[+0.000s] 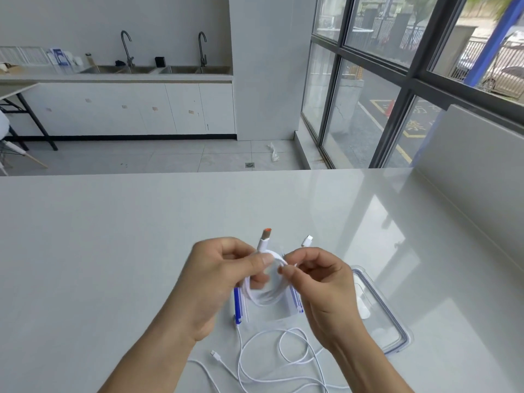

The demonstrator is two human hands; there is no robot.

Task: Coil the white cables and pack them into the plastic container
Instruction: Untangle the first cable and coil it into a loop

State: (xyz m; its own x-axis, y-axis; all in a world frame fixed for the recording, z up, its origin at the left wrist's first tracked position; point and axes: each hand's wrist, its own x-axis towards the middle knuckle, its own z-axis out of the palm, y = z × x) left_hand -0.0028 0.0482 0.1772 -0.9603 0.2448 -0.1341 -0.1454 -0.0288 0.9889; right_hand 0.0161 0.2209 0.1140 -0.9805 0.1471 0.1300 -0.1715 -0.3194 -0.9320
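The left hand (215,276) and right hand (320,282) pinch the coiled white cable (265,297) together, its loop hanging; the plastic container (239,307) sits directly below, between them.

One wide-angle head view looks forward and down, close above the near table (99,251); the far counter (113,78) lies left, the window (368,95) right, seemingly bowed by the lens.
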